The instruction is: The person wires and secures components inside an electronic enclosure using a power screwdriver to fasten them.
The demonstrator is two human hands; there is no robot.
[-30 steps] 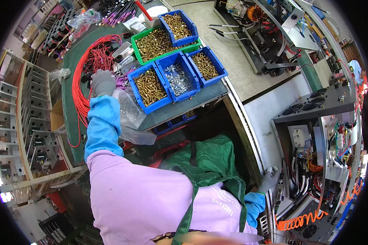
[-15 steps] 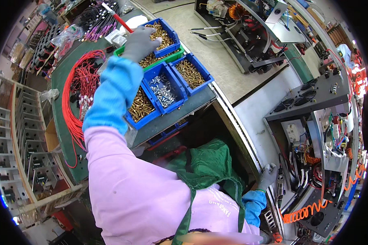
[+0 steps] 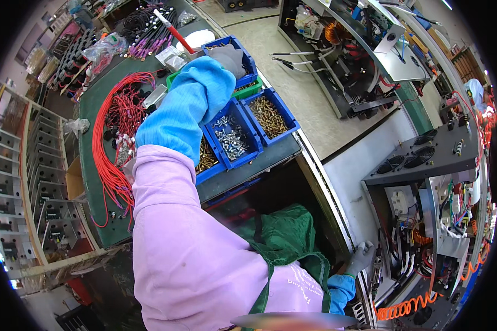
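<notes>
My left hand [image 3: 229, 58], in a grey glove, reaches far forward into the farthest blue bin [image 3: 247, 55]. I see only its back, so its fingers and anything in them are hidden. The blue sleeve cover [image 3: 190, 105] on that arm lies over a green bin [image 3: 249, 89] and a blue bin of brass screws [image 3: 207, 161]. Beside the arm are a blue bin of silver screws [image 3: 232, 138] and another of brass screws [image 3: 268, 115]. My right hand [image 3: 361, 258], also gloved grey, rests low on the edge of the bench beside my green apron [image 3: 281, 237], holding nothing.
Red wires [image 3: 110, 143] lie in a heap on the green mat at the left, next to metal racks [image 3: 16, 182]. A red-handled brush [image 3: 172, 28] lies beyond the bins. An open machine chassis [image 3: 425, 165] stands at the right, above an orange coiled hose [image 3: 403, 309].
My left hand has travelled from the red wires at the left, across the bins, into the farthest blue bin. My right hand has stayed at the bench edge.
</notes>
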